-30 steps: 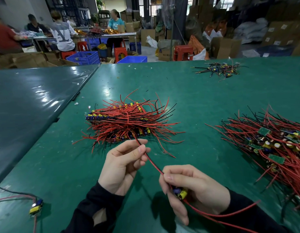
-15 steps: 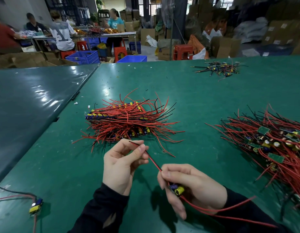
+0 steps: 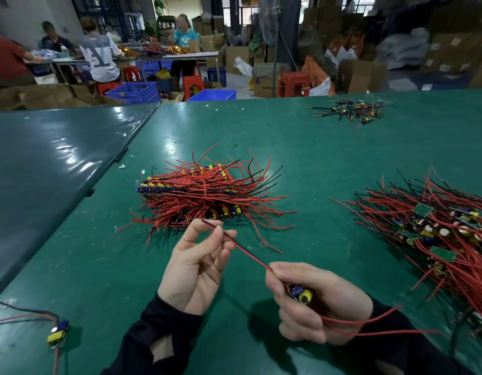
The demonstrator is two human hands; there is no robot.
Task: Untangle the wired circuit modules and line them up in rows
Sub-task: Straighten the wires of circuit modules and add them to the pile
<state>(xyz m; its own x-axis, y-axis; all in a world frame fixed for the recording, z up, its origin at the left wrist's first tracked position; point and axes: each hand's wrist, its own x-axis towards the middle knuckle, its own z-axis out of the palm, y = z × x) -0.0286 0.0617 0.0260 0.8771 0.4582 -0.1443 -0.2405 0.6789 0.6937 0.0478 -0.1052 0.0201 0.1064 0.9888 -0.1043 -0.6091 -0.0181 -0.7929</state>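
the right hand [image 3: 310, 301] clamps a small blue-and-yellow circuit module [image 3: 301, 293] while the left hand [image 3: 196, 262] pinches its red-and-black wire pair [image 3: 245, 249] taut, likely to straighten it.

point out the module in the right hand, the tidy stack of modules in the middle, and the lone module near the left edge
module in the right hand [image 3: 302, 293]: head view, on its yellow and blue capacitors.
tidy stack [image 3: 204, 196]: head view, on the red wires across its top.
lone module [image 3: 57, 332]: head view, on its yellow component.
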